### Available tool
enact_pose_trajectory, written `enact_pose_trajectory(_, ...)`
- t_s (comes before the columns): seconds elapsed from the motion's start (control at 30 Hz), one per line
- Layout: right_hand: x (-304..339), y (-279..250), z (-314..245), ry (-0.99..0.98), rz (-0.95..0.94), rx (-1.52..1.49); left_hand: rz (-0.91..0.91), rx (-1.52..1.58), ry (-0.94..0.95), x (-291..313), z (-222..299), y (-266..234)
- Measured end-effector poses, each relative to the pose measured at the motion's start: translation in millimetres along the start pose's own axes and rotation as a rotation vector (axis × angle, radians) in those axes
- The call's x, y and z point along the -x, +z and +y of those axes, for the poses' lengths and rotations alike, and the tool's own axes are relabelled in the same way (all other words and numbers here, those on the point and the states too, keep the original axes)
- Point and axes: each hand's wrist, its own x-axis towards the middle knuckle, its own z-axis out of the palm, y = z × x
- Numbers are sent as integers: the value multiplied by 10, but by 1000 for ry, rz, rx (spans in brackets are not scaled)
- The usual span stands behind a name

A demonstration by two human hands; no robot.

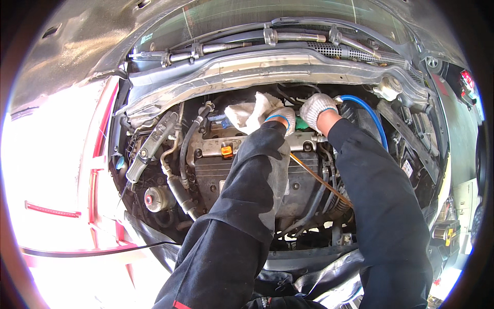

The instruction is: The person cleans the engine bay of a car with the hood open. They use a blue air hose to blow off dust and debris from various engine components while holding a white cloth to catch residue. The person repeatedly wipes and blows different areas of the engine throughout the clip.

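Note:
Both my arms, in dark sleeves, reach over an open engine bay to the back of the engine (242,167). My left hand (287,121), in a pale knitted glove with a blue cuff edge, is closed against a crumpled white cloth (248,115); its fingertips are hidden. Close beside it, my right hand (315,106) is curled in a matching glove. A blue hose (371,110) with a pale fitting ends right by that glove, but what the fingers grip is hidden. Between the hands shows a bit of green (301,124).
An orange cap (227,151) sits on the engine top. A thin brown strip (321,179) slants across the cover. Left stand a round reservoir (156,199) and metal pipes. Wiper linkage (272,36) spans the back. Red frame bars (95,175) stand left of the car.

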Motion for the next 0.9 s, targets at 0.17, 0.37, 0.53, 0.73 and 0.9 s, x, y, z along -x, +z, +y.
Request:
enact_pose_trajectory(0.17, 20, -14, -22, -6, -21, 45, -93, 90, -4, 289, 60, -326)
enact_pose_trajectory(0.37, 41, -67, -24, 14, -45, -46, 86, 129, -2, 233, 72, -241)
enact_pose_trajectory(0.53, 38, -80, -18, 43, -58, -65, 89, 25, 40, 216, 55, -145)
enact_pose_trajectory(0.73, 49, -67, 5, 15, -30, -40, 116, 45, -12, 71, -10, -38)
enact_pose_trajectory(0.9, 57, -7, 9, -8, 10, -1, 41, -22, 31, 41, -78, -35)
